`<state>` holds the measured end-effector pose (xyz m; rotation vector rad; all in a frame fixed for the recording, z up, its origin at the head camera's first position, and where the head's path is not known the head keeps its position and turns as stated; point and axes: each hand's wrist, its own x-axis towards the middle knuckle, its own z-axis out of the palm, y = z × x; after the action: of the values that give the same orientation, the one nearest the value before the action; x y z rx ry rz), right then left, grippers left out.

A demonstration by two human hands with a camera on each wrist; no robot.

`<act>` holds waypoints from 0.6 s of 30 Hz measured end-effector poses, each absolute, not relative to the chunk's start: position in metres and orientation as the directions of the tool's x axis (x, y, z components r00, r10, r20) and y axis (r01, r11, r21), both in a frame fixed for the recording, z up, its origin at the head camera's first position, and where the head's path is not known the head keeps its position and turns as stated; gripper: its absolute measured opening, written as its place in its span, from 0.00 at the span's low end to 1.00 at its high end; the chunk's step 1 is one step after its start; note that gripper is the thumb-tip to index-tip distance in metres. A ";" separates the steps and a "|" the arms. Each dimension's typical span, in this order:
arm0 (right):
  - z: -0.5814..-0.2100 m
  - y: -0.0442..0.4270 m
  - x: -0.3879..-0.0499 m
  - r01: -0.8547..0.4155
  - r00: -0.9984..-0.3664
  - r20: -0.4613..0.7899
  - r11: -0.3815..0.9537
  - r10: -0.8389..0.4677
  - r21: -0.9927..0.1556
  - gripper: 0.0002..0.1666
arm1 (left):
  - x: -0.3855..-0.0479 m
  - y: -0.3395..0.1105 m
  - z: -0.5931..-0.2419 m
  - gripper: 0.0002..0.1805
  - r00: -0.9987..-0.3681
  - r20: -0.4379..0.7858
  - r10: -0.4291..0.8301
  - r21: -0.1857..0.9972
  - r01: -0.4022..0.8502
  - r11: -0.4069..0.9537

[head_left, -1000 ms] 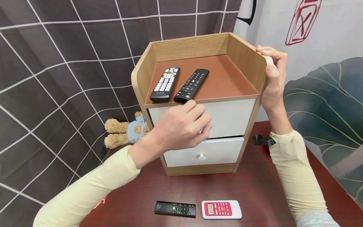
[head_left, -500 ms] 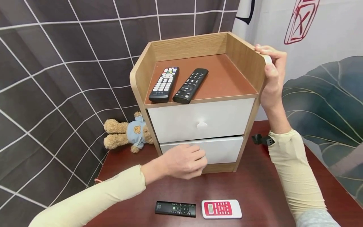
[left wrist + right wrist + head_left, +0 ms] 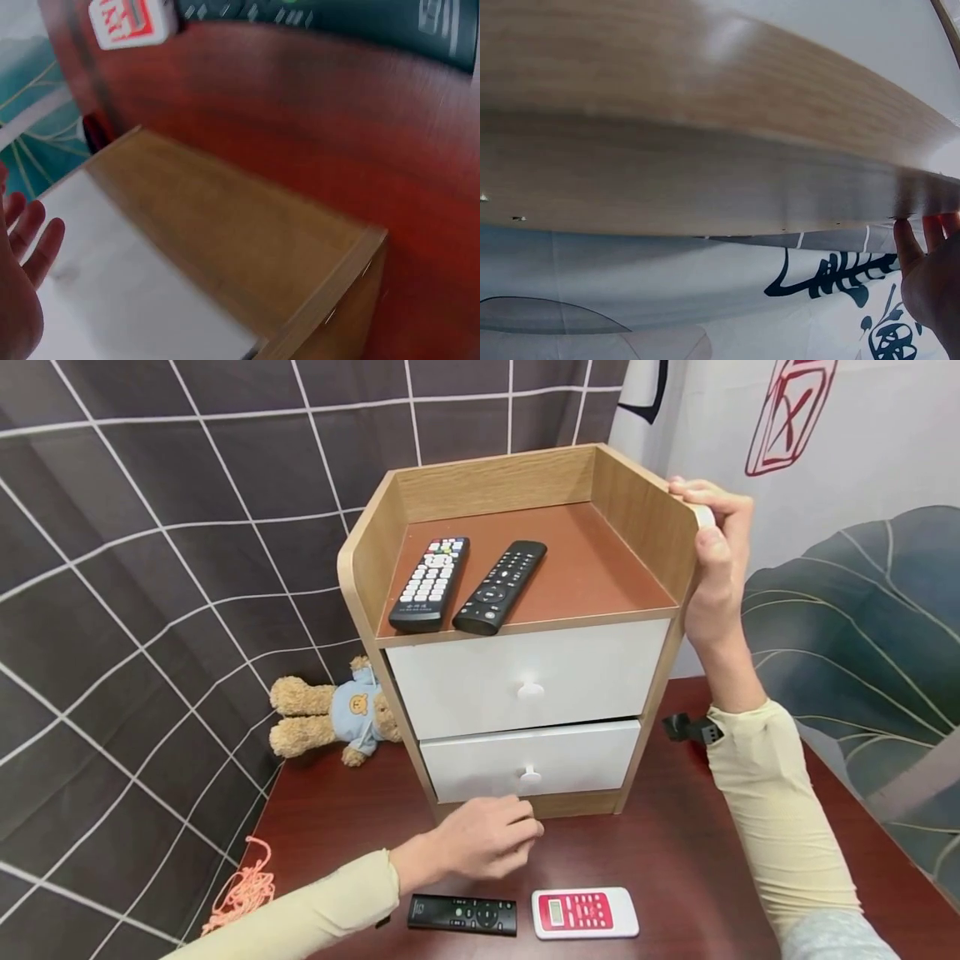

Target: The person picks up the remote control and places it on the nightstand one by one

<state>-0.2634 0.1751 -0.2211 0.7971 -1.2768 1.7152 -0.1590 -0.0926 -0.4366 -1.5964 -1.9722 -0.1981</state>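
Observation:
A small wooden cabinet (image 3: 495, 485) with two white drawers stands on the dark red table. My right hand (image 3: 716, 560) grips the top edge of its right side panel; the right wrist view shows those fingers (image 3: 909, 244) against the wood. In front of the cabinet's base, my left hand (image 3: 487, 837) hovers with loosely bent fingers and nothing in them. Just beyond it is the lower drawer (image 3: 480, 764), pushed in, with a white knob. Nearest below that hand lie a black remote control (image 3: 462, 914) and a white remote control (image 3: 626, 913) with a red face.
On the cabinet's brown top lie a black remote with white keys (image 3: 429, 585) and a slim black remote (image 3: 501, 587). The upper drawer (image 3: 457, 693) is in. A teddy bear (image 3: 352, 710) lies left of the cabinet. Orange string (image 3: 243, 893) sits at the table's left edge.
From in front of the upper drawer, my left hand has come down toward the table, uncovering both drawer knobs. My right hand keeps its grip on the side panel.

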 end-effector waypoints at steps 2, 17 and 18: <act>-0.221 0.175 -0.263 -0.890 -0.456 0.854 -0.141 0.250 -0.434 0.16 | -0.154 -0.091 -0.449 0.10 -0.154 0.505 0.849 -0.182 0.943 0.280; -0.221 0.176 -0.264 -0.891 -0.453 0.859 -0.135 0.237 -0.433 0.16 | -0.114 -0.075 -0.511 0.56 -0.527 0.016 0.850 0.081 0.848 0.525; -0.221 0.176 -0.264 -0.891 -0.453 0.860 -0.132 0.235 -0.434 0.17 | -0.113 -0.073 -0.512 0.55 -0.527 0.007 0.850 0.093 0.847 0.524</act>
<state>-0.2638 0.1762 -0.2213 0.8047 -1.2897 1.7112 -0.1128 -0.0732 -0.5116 -1.5463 -2.7758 -0.1345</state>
